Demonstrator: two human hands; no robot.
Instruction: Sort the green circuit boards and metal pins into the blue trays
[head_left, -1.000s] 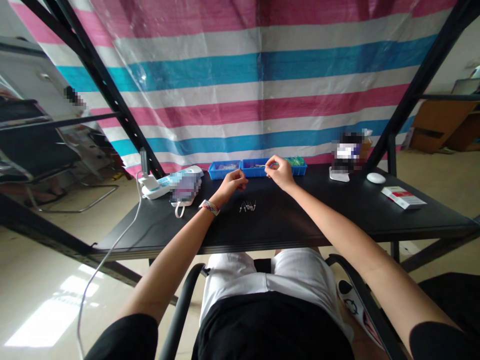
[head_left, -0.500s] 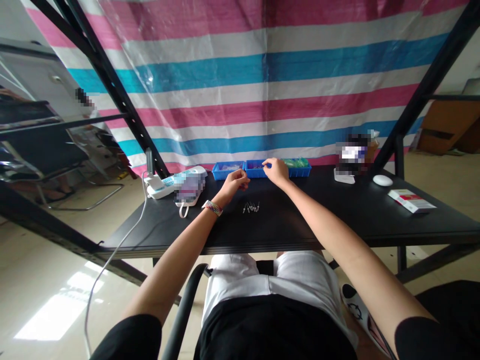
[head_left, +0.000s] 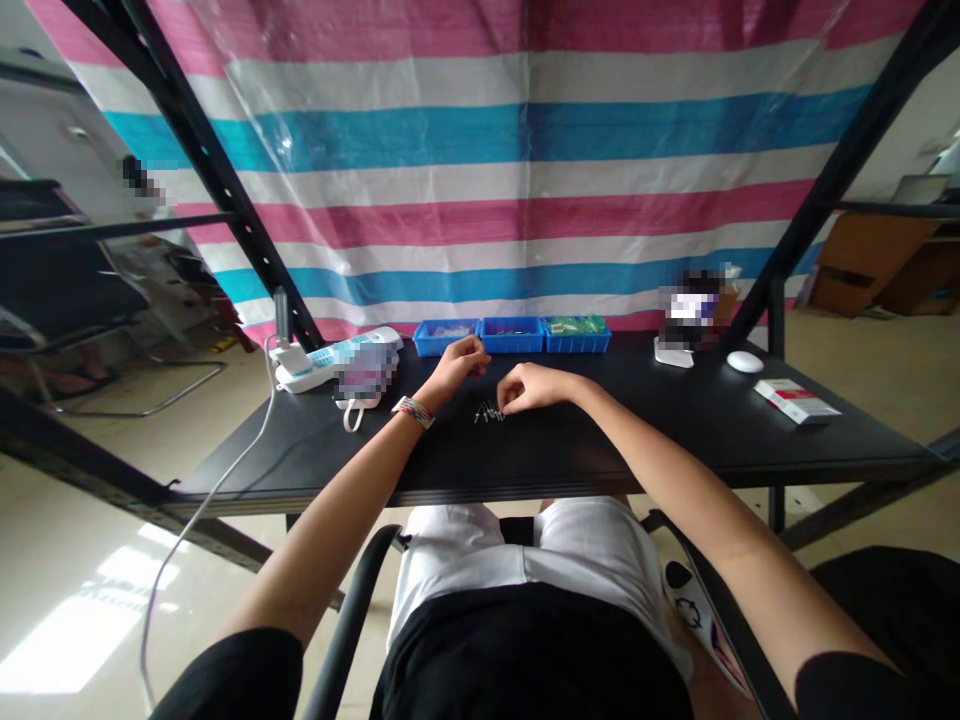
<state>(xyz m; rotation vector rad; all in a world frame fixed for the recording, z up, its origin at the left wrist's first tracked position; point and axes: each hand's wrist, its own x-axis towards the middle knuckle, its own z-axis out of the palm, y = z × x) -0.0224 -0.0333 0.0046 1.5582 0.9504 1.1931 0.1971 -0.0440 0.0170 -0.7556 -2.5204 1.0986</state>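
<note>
Several small metal pieces (head_left: 487, 412) lie in a loose row on the black tabletop (head_left: 465, 465). My right hand (head_left: 531, 388) is lowered at the right end of that row, its fingers pinched together; what is between them is too small to make out. Just in front of the blue bins, my left hand (head_left: 461, 365) hovers with curled fingers, and whatever it holds is hidden. Three blue bins stand side by side: the left bin (head_left: 446, 347) has clear items, the middle bin (head_left: 511, 344) small dark pieces, the right bin (head_left: 576, 343) green packets.
On the left are a white power strip (head_left: 375, 340) with a cable and a blurred device (head_left: 366, 372). To the right stand a blurred object (head_left: 694, 310), a white mouse (head_left: 745, 362) and a small box (head_left: 796, 400). A striped sheet (head_left: 525, 180) hangs behind.
My right hand has moved from the middle bin down and toward me to the metal pieces. The left hand stays near the bins. The camera view has shifted slightly.
</note>
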